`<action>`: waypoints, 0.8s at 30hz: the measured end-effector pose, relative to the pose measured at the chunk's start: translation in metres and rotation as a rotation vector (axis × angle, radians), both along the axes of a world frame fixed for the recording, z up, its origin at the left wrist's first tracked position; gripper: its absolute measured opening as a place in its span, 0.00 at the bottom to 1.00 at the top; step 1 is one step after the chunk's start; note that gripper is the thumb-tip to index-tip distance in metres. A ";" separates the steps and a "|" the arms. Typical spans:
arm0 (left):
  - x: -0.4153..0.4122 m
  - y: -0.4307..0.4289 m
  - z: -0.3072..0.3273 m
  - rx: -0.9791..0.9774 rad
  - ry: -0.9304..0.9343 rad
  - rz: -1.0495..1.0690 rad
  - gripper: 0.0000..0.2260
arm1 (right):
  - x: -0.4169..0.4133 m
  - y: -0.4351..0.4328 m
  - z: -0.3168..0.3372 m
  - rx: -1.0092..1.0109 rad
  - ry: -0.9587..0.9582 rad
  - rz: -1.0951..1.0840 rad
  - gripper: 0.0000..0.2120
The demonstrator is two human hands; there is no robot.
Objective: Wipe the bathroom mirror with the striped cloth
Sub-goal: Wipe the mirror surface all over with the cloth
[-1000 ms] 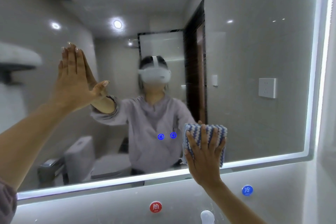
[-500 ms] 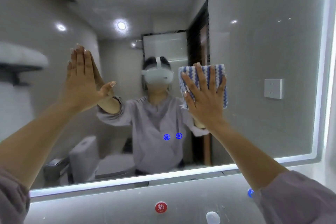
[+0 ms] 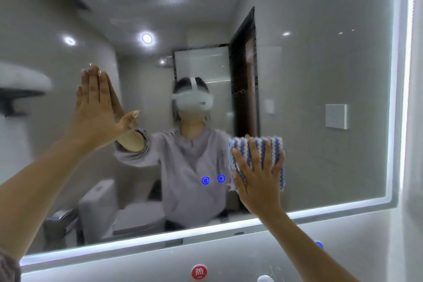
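Observation:
The bathroom mirror (image 3: pixel 320 64) fills most of the view, edged by a lit strip along its bottom and right side. My right hand (image 3: pixel 257 176) presses the folded blue-and-white striped cloth (image 3: pixel 273 146) flat against the glass in the lower middle, fingers spread over it. My left hand (image 3: pixel 95 107) rests flat on the glass at the left, fingers together and pointing up, thumb out, holding nothing. The mirror reflects a person in a grey top wearing a white headset.
Below the mirror on the wall are a red round hot-water label (image 3: pixel 199 272), a partly hidden blue label (image 3: pixel 319 245) behind my right forearm, and the top of a white tap (image 3: pixel 264 279). Two blue touch icons (image 3: pixel 205 180) glow on the glass.
My right hand has slid the cloth down the glass from head height to the lower part of the mirror. My left hand has stayed pressed in place.

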State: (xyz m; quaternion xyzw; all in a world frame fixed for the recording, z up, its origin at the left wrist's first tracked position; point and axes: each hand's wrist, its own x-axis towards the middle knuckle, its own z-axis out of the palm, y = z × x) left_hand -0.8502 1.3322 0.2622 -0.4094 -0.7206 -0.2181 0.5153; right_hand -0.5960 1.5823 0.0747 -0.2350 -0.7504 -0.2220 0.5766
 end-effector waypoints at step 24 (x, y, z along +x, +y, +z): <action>0.100 0.024 -0.035 -0.033 -0.037 -0.087 0.36 | 0.043 -0.009 -0.083 -0.099 -0.269 0.017 0.25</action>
